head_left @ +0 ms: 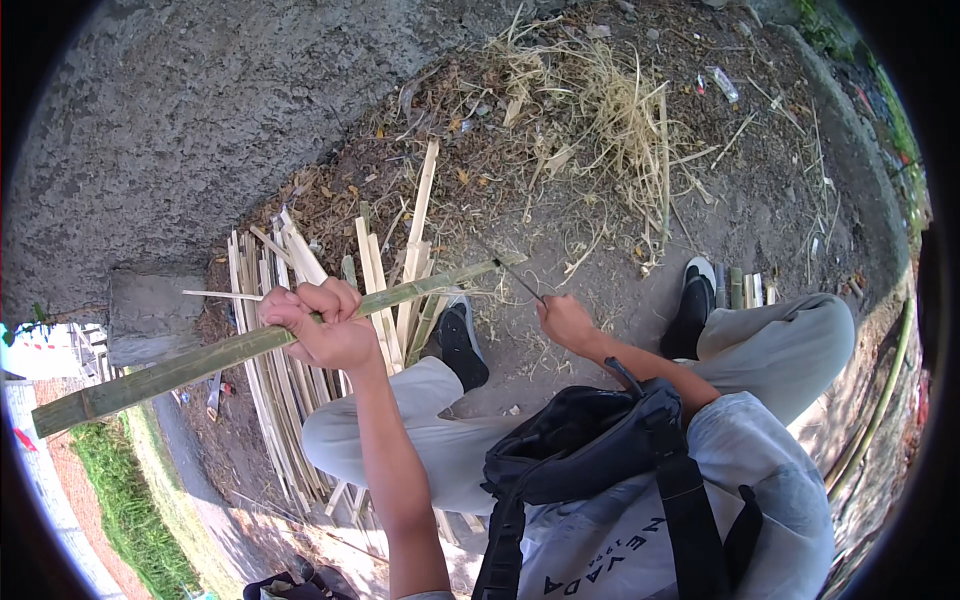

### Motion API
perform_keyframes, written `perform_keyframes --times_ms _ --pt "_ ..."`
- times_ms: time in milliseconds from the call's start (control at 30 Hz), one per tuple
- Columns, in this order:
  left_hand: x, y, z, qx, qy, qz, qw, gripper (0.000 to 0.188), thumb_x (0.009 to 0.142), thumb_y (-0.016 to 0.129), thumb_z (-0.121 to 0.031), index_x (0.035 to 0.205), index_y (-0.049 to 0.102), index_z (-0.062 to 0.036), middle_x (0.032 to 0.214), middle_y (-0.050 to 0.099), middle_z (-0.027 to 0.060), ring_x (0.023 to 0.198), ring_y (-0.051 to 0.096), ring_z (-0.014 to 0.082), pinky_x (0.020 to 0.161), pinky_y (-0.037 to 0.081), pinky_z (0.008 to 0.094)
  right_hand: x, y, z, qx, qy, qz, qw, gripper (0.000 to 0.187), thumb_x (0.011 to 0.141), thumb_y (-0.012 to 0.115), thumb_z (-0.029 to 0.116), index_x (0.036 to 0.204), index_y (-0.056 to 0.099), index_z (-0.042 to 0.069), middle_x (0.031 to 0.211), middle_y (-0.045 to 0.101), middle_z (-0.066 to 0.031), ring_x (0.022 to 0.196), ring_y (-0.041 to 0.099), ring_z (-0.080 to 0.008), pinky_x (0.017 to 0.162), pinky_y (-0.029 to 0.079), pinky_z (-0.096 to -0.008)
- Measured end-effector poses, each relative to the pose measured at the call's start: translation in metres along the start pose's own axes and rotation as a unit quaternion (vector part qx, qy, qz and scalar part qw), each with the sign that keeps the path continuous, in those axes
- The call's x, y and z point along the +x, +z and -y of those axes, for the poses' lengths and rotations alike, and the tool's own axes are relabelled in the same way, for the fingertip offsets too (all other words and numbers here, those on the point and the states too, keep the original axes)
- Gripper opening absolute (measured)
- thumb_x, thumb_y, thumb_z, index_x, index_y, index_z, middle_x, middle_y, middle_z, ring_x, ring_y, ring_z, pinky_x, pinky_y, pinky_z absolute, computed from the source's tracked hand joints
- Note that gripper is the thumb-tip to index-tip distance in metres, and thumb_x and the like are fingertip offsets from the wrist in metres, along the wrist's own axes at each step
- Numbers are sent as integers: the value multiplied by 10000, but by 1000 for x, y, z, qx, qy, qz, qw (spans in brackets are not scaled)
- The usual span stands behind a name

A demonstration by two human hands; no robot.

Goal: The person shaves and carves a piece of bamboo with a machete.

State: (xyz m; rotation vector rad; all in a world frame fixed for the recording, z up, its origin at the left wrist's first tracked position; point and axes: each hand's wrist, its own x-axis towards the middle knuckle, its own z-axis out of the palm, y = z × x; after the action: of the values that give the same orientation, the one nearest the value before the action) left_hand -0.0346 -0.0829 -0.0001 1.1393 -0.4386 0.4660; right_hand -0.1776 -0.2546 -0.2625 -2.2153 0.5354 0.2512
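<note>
A long green bamboo strip (190, 366) slants across the view from the lower left up to the middle. My left hand (330, 325) is closed round it, and a thin pale sliver (220, 295) sticks out beside the fingers. In my closed right hand (568, 322) is a knife, its handle hidden by the fingers. The narrow dark blade (522, 284) points up and left, close to the bamboo's far end. Whether blade and bamboo touch, I cannot tell. Fine shavings (500, 292) curl just below that end.
Many split bamboo strips (285, 415) lie piled left of my legs, more (748, 288) beyond my right foot. A heap of shavings (600, 105) covers the dirt ahead. A rough concrete wall (200, 120) rises at upper left. A black bag (580, 445) hangs at my front.
</note>
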Motion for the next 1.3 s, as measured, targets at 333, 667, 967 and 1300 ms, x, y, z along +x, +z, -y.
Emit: perform_keyframes --times_ms 333,667,967,1300 --pt "9 -8 8 93 18 -136 986 418 1012 413 -456 772 292 -136 496 211 -28 382 217 75 364 157 245 -11 36 -5 -13 -11 4 1000 396 978 441 295 902 659 -28 798 630 -316 802 628 -495 741 525 -540" --pt "9 -3 9 116 3 -196 974 391 1024 418 -409 776 289 -136 510 229 -24 397 240 85 375 157 254 -3 37 -32 -29 13 -2 999 402 979 440 317 888 652 -13 874 638 -310 853 630 -474 773 512 -541" --pt "9 2 9 111 2 -177 978 372 1028 415 -392 790 282 -139 509 219 -28 401 232 79 373 150 252 -2 38 -18 13 16 16 1000 384 961 460 276 906 654 -51 856 641 -316 831 633 -483 792 516 -534" --pt "12 -3 14 129 10 -190 973 443 1010 431 -447 738 275 -134 516 222 -28 420 244 89 390 165 250 2 39 -38 -33 30 40 998 373 956 466 269 907 667 -41 874 658 -288 858 645 -464 803 521 -527"
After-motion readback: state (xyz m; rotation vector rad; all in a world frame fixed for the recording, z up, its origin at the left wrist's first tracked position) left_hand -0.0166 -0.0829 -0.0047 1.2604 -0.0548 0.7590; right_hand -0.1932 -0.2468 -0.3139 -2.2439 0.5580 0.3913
